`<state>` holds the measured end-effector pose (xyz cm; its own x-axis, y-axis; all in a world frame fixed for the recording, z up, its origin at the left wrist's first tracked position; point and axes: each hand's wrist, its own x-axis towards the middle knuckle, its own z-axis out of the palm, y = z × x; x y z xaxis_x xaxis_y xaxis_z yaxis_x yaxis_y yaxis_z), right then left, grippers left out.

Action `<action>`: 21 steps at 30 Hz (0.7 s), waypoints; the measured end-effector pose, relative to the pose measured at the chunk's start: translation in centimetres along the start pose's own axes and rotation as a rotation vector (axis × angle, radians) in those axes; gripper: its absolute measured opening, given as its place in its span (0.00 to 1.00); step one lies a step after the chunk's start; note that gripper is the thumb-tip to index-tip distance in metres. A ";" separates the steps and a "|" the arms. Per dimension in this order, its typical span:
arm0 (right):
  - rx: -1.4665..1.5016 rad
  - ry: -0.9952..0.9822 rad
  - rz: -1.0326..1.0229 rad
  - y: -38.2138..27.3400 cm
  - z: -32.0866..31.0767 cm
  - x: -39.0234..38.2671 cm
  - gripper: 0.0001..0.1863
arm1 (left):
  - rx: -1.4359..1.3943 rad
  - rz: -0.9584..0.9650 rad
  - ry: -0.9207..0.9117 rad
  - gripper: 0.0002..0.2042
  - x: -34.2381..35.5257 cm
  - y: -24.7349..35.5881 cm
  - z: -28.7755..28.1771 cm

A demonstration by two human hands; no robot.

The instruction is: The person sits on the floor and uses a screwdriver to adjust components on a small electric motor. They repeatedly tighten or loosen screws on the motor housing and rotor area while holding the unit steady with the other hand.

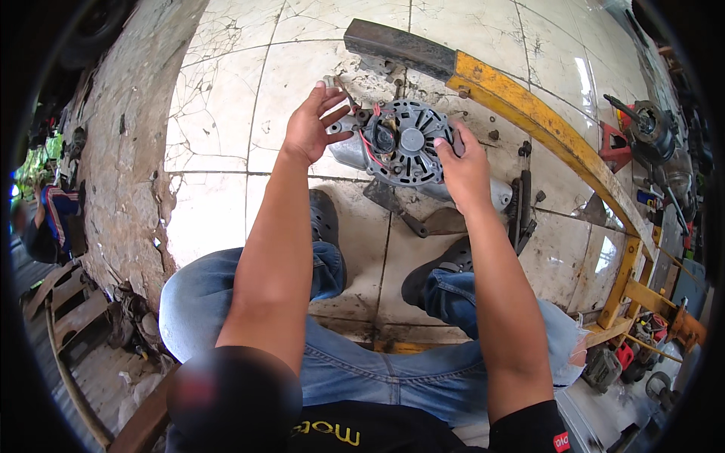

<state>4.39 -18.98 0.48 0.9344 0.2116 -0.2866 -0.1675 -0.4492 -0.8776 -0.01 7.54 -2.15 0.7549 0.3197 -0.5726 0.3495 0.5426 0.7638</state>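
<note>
A round grey alternator with a slotted metal housing lies in front of me. Its left side has a dark coiled part and loose red wires. My right hand grips the right rim, thumb on top and fingers around the far edge. Beside the wires, my left hand has its fingers spread, and a thin brownish metal piece shows near its fingertips. Whether the left fingers touch anything is hard to tell. Under the alternator a silvery metal casing shows partly; the alternator hides the rest.
A yellow and black steel beam curves across the floor at the right. Near my feet lies a dark flat-bladed tool. Black rods and small bolts lie at the right. Beyond the beam stand a red stand and several machine parts.
</note>
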 end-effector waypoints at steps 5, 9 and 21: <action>-0.026 0.012 0.022 -1.2 0.3 0.1 0.23 | 0.469 0.052 0.394 0.26 5.1 -4.7 -4.2; 0.001 -0.019 0.065 -1.0 0.3 0.5 0.23 | 0.910 0.196 0.242 0.29 7.4 -8.2 -5.8; -0.108 -0.018 0.006 -0.9 0.1 0.1 0.27 | 1.170 0.250 0.047 0.23 7.3 -8.3 -5.7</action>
<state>4.60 -18.45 1.25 0.9273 0.2238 -0.2999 -0.1374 -0.5417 -0.8293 -0.63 9.81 -14.38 0.8614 0.3571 -0.3613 0.5072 -0.5666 0.6493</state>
